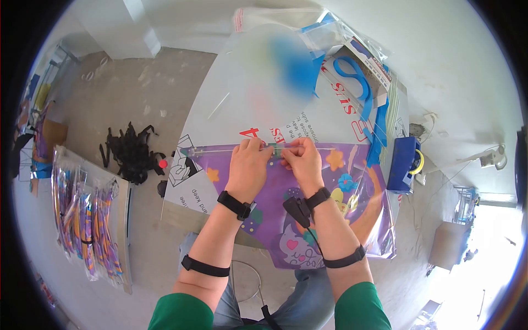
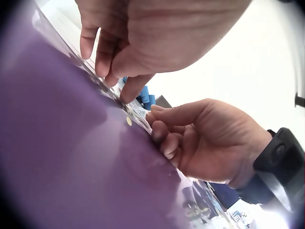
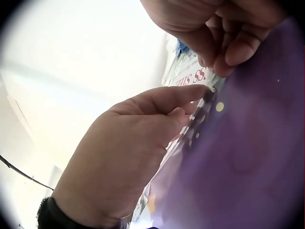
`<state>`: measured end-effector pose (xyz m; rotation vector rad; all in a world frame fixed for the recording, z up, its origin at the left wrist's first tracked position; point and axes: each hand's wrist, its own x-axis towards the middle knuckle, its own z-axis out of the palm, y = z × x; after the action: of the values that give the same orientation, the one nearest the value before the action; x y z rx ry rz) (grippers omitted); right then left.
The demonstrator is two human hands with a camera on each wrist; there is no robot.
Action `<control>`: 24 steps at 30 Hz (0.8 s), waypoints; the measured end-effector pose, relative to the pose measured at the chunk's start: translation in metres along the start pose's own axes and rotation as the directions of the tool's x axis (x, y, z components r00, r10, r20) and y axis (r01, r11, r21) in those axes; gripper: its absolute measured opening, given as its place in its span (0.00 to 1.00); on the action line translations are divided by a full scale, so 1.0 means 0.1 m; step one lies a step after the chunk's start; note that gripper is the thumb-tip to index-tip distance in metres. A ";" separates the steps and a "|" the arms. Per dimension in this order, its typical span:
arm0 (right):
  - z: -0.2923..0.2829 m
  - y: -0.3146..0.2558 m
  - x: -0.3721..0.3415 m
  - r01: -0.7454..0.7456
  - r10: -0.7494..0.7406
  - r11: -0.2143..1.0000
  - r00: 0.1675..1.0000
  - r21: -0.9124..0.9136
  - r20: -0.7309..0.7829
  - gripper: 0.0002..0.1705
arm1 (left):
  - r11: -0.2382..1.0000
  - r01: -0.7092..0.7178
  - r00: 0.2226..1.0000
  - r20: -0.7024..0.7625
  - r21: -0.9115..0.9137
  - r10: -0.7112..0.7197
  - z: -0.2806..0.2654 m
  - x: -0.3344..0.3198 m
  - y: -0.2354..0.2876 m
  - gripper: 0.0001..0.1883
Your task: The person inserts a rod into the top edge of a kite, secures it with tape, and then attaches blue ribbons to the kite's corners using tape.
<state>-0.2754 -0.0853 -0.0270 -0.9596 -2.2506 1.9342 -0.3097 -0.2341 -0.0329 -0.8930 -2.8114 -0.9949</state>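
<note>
A glossy purple plastic sheet, printed with stars, flowers and a pale cartoon figure, drapes over the near part of a white printed board and hangs off its front. Both hands meet at the sheet's far edge, where a thin pale strip runs along it. My left hand pinches this edge between thumb and fingers, knuckles up. Close beside it, my right hand grips the same edge between thumb and curled fingers. In the right wrist view the rolled edge passes through the left fingertips.
At the board's back right lie an open carton, blue-handled scissors and blue strips. A blue box stands right of the board. To the left, a side table bears several colourful wrapped packs; a black bundle lies on the floor.
</note>
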 end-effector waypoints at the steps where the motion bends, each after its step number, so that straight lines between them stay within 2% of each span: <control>1: 0.00 0.01 0.01 0.000 0.000 1.000 1.000 0.000 0.000 0.14 | 1.000 0.003 1.000 0.002 0.003 -0.003 0.00 0.00 0.00 0.15; 16: 0.01 0.04 0.02 0.003 -0.004 0.999 1.000 -0.039 -0.021 0.14 | 0.999 0.046 0.999 0.006 -0.008 -0.046 -0.01 0.02 0.05 0.15; 18: -0.01 0.04 0.00 -0.007 0.006 0.996 1.000 0.089 0.011 0.14 | 0.999 0.046 0.999 0.013 -0.003 -0.046 -0.01 0.02 0.04 0.15; 21: -0.03 0.04 0.00 -0.019 0.015 0.989 1.000 0.148 0.026 0.14 | 0.999 0.044 0.999 0.006 -0.007 -0.044 0.00 0.02 0.04 0.14; 24: -0.02 0.06 0.02 -0.005 0.001 0.992 0.999 0.126 0.035 0.14 | 0.999 0.037 0.999 -0.005 -0.004 -0.037 0.01 0.02 0.03 0.14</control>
<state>-0.2736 -0.0828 -0.0326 -0.9218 -2.1154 2.0812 -0.3096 -0.2305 -0.0311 -0.8410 -2.8329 -1.0062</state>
